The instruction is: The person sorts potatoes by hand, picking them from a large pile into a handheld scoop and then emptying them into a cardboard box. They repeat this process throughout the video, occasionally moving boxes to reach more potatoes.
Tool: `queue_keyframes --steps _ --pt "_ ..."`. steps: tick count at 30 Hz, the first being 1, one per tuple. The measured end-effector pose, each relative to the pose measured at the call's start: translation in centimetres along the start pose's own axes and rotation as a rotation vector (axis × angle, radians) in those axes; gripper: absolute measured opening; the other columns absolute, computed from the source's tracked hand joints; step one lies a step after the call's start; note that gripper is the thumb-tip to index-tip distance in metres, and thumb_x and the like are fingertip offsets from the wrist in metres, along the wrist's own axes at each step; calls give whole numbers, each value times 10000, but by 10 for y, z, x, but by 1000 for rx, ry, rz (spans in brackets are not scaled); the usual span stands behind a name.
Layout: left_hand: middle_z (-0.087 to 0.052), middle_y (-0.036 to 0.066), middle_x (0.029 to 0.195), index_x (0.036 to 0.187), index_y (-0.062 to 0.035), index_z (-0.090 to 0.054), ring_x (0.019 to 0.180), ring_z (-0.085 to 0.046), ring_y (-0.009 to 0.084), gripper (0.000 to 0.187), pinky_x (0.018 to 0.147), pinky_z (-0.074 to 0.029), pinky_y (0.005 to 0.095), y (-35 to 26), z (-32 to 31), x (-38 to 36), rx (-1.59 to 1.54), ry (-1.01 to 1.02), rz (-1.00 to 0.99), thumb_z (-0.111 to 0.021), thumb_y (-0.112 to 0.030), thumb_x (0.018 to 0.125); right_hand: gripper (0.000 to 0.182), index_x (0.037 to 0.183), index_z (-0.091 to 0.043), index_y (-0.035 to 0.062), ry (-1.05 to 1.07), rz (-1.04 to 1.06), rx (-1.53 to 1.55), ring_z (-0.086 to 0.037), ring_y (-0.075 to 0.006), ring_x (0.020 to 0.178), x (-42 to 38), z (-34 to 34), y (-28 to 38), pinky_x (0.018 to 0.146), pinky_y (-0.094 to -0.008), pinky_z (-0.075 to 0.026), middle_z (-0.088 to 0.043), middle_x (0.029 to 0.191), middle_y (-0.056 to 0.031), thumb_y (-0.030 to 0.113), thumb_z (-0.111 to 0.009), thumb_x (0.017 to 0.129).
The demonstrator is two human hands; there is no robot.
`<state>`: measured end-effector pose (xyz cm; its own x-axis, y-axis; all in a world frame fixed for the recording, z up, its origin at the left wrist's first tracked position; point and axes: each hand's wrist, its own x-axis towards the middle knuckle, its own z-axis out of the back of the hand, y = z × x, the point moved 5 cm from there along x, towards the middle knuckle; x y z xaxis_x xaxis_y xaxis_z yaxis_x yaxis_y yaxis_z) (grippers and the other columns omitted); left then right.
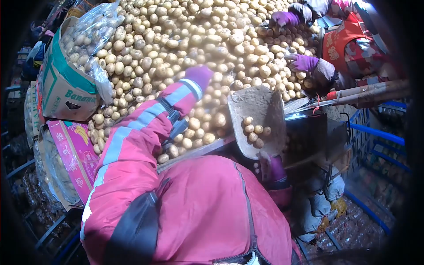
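We're facing the potato pile [176,39] covering the surface. Scoop [258,119] sitting at its near edge, several potatoes inside; right hand [276,170] gripping its handle. Left hand [199,76] reaching onto the pile, fingers hidden, can't tell.

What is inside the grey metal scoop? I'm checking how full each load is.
About seven small yellow potatoes lie loose in the grey metal scoop, clustered low on its worn blade. The scoop's handle and the right hand gripping it are mostly hidden by the red jacket.
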<state>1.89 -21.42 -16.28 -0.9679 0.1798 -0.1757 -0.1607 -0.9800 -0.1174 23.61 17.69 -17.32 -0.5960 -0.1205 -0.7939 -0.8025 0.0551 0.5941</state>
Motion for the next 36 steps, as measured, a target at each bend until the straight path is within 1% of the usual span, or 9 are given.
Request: queue_keyframes --steps 3,6,11,14,18,21,24,26,36 --pt "-683 88 1067 1121 -126 -664 1005 -660 296 254 840 -533 425 -11 6 -1 218 152 -109 -571 -150 886 207 1032 -572 105 79 -155 316 -574 -146 632 -13 -10 10 518 -282 -474 -611 833 -22 276 -622 926" --pt "-687 135 938 998 -127 -662 870 -691 319 161 737 -558 467 10 -36 -4 160 75 -108 -597 -128 850 226 1029 -572 103 66 -163 46 -573 -140 626 -34 -28 37 503 -285 -471 -611 827 -14 303 -620 935" --pt "-695 164 1008 1094 -140 -669 874 -683 362 260 763 -555 458 4 -17 -3 130 115 -75 -594 -164 846 225 1022 -574 106 119 -287 105 -563 -134 588 -39 -27 33 484 -283 -468 -606 801 -17 316 -602 950" --pt "-686 189 1005 1070 -117 -688 922 -664 381 286 807 -542 445 19 4 -8 -195 182 -128 -626 -218 809 197 1021 -573 109 152 -167 75 -557 -136 564 -45 -40 56 466 -271 -460 -597 766 -25 293 -592 954" --pt "-685 124 1109 1129 -111 -681 890 -667 292 265 786 -536 387 8 41 -26 -1320 386 168 -602 -218 899 164 1020 -571 105 136 33 -72 -554 -139 543 3 3 -3 441 -260 -449 -581 729 -28 253 -587 952" --pt "-686 154 1028 1112 -101 -692 867 -663 283 265 794 -535 366 -17 74 -36 -1276 309 108 -594 -223 898 152 1011 -568 102 166 50 -128 -554 -137 537 -3 -8 16 424 -263 -445 -574 724 -27 238 -591 948" --pt "-665 125 1137 1105 -111 -685 933 -657 309 234 819 -525 374 16 17 -39 -258 73 -351 -563 -161 912 148 994 -565 98 175 -103 51 -563 -135 546 -28 -35 50 409 -266 -439 -570 724 -26 234 -597 944" --pt "-678 151 1007 1077 -123 -664 967 -650 322 226 848 -515 413 7 1 -63 -190 134 -49 -561 -217 899 158 991 -566 96 180 -74 -12 -564 -138 535 -24 -29 44 404 -268 -436 -568 711 -29 242 -603 939" --pt "-691 184 1006 988 -108 -685 927 -670 367 214 820 -535 452 -3 10 -76 -191 313 172 -599 -235 839 259 992 -621 22 136 -62 -60 -574 -165 517 -23 -27 50 420 -285 -451 -589 695 -52 268 -628 911"
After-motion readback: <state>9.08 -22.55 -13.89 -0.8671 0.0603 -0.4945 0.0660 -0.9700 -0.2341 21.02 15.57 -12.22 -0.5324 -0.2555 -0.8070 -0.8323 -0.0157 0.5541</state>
